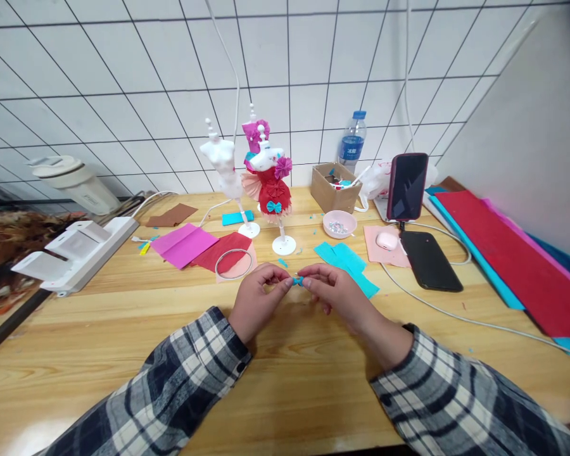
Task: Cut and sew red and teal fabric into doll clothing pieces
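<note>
Between my fingertips is a small blue paper bow (297,280), low over the wooden table. My left hand (261,297) pinches its left end between thumb and forefinger. The thumb and forefinger of my right hand (339,294) close on its right end. Just beyond my hands stands a small white mannequin (275,183) in a red paper skirt, with a blue bow on its front and a purple flower at its shoulder. Blue crepe paper pieces (344,256) lie beside my right hand. A thin ring (218,269) rests on red and pink paper left of my left hand.
A bare mannequin (221,158) and a purple-dressed one (256,134) stand behind. Toward the right are a pink bowl (339,215), a cardboard box (329,197), a bottle (353,142), phones (430,259), a cable and stacked paper (517,253). A white power strip (83,250) lies left.
</note>
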The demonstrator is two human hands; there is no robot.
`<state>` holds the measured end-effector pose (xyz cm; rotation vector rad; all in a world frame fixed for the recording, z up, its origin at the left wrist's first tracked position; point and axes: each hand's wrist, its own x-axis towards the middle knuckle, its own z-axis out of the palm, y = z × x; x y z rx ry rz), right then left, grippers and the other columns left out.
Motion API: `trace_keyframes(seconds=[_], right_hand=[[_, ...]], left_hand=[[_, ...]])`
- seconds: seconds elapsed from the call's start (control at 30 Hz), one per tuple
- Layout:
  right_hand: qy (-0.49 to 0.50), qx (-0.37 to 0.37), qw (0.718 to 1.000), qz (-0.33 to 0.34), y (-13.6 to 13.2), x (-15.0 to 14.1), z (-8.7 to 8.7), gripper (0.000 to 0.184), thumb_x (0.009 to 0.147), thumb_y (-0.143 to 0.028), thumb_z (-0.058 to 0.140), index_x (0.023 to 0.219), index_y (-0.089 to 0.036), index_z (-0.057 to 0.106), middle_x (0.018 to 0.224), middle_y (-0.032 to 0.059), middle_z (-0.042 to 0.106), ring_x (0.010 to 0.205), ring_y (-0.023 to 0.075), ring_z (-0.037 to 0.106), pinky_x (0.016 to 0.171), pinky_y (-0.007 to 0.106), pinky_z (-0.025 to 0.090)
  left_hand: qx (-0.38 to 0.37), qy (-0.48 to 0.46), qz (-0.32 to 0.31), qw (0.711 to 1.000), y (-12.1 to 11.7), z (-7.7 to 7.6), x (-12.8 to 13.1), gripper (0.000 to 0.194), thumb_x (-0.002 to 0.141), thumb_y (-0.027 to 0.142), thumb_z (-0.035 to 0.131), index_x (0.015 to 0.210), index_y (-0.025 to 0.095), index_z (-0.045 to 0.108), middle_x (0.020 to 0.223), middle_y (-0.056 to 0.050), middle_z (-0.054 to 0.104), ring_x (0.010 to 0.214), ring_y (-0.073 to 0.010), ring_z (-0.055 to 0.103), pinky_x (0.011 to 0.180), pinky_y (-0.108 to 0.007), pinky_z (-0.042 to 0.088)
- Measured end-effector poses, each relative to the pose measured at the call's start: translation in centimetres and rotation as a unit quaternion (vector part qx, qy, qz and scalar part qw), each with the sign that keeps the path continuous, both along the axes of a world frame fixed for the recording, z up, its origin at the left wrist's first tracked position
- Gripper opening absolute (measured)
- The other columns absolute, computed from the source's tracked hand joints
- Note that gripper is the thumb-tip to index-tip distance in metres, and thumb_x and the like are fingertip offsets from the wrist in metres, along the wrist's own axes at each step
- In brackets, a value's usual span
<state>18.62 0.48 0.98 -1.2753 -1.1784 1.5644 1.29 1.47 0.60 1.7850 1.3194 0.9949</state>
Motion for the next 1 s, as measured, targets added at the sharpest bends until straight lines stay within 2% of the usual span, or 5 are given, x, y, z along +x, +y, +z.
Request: trace_keyframes(seconds=[0.17, 0.27, 0.47, 0.67, 1.0], right_hand=[[0.009, 0.017, 0.999, -0.042, 0.1, -0.5, -0.7, 0.031, 0.063, -0.041, 0.074, 0.079, -0.016, 0.065, 0.065, 0.0005, 0.061, 0.05, 0.0086, 0.047, 0.036, 0.018, 0.031], [0.031, 0.036, 0.997, -0.063, 1.0, -0.2, -0.2, 0.033, 0.064, -0.044, 0.073, 0.081, -0.016, 0.066, 0.067, 0.0012, 0.063, 0.052, 0.0095, 0.049, 0.036, 0.018, 0.031], [0.068, 0.14, 0.987, -0.032, 5.5, 0.7, 5.1, 0.029, 0.064, -0.04, 0.075, 0.079, -0.017, 0.066, 0.067, -0.0008, 0.061, 0.046, 0.0049, 0.039, 0.04, 0.019, 0.028], [0.051, 0.143, 0.988, 0.005, 9.5, 0.3, 7.2, 0.027, 0.065, -0.038, 0.074, 0.081, -0.018, 0.068, 0.069, -0.0005, 0.061, 0.053, 0.0064, 0.04, 0.044, 0.019, 0.03], [0.068, 0.059, 0.995, 0.04, 9.9, 0.8, 7.1, 0.023, 0.064, -0.033, 0.075, 0.08, -0.018, 0.067, 0.071, -0.0015, 0.058, 0.054, 0.0064, 0.042, 0.037, 0.016, 0.023]], left_hand=[[0.0, -0.004, 0.0, 1.0, -0.6, 0.2, -0.1, 0.015, 0.08, 0.03, 0.059, 0.073, 0.017, 0.06, 0.074, -0.003, 0.059, 0.073, -0.0163, 0.053, 0.069, -0.028, 0.043], [-0.004, -0.043, 0.027, 0.999, 0.3, -0.4, -0.6, 0.02, 0.083, 0.035, 0.056, 0.092, 0.018, 0.061, 0.082, -0.003, 0.059, 0.076, -0.0161, 0.054, 0.071, -0.029, 0.044], [0.081, 0.008, 0.165, 0.983, 6.5, -1.9, -0.4, 0.051, 0.072, 0.039, 0.068, 0.115, 0.018, 0.05, 0.112, -0.01, 0.058, 0.104, -0.0239, 0.055, 0.088, -0.037, 0.042], [0.066, 0.088, 0.138, 0.984, 9.9, -2.7, 0.1, 0.036, 0.076, 0.046, 0.063, 0.095, 0.016, 0.063, 0.092, -0.01, 0.069, 0.087, -0.0256, 0.064, 0.077, -0.038, 0.047], [0.052, 0.111, 0.077, 0.989, 9.4, -2.8, -0.3, 0.03, 0.084, 0.042, 0.054, 0.096, 0.019, 0.07, 0.088, -0.007, 0.074, 0.076, -0.0211, 0.066, 0.067, -0.03, 0.048]])
